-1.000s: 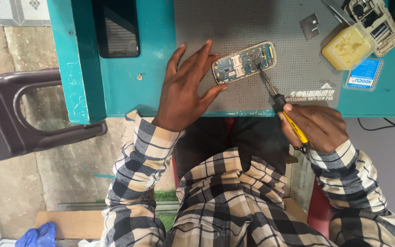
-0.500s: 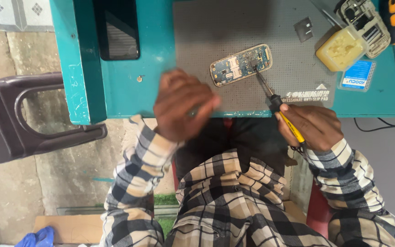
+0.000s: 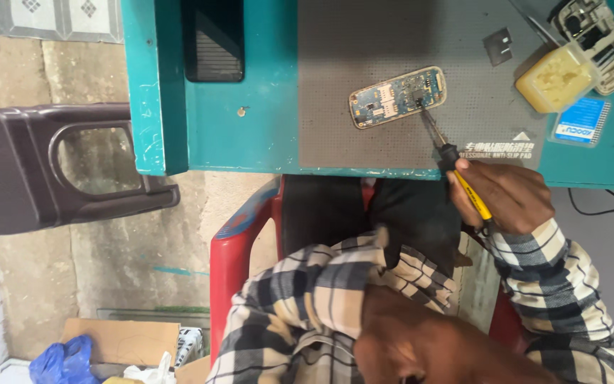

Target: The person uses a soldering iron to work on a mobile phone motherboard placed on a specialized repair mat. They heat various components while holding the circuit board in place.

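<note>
A small blue-green phone circuit board (image 3: 397, 96) lies on a grey anti-slip mat (image 3: 349, 135) on the teal table (image 3: 250, 121). My right hand (image 3: 509, 195) grips a yellow-and-black handled tool (image 3: 472, 193) at the table's near edge. The tool's thin metal tip touches the right end of the board. My left hand (image 3: 428, 348) is off the table, drawn back close to the camera at the bottom edge. It is blurred and only partly seen, with its plaid sleeve below it.
A yellow tub of paste (image 3: 556, 78), a grey phone housing (image 3: 595, 35), a blue card (image 3: 580, 121) and a small metal plate (image 3: 497, 46) lie at the right. A black device (image 3: 213, 39) rests at the table's left. A dark plastic chair (image 3: 37, 171) stands left; I sit on a red chair (image 3: 239, 256).
My left hand has let go of the board, left the table and pulled back toward my body. The right hand keeps the tool's tip on the board. The view shifted.
</note>
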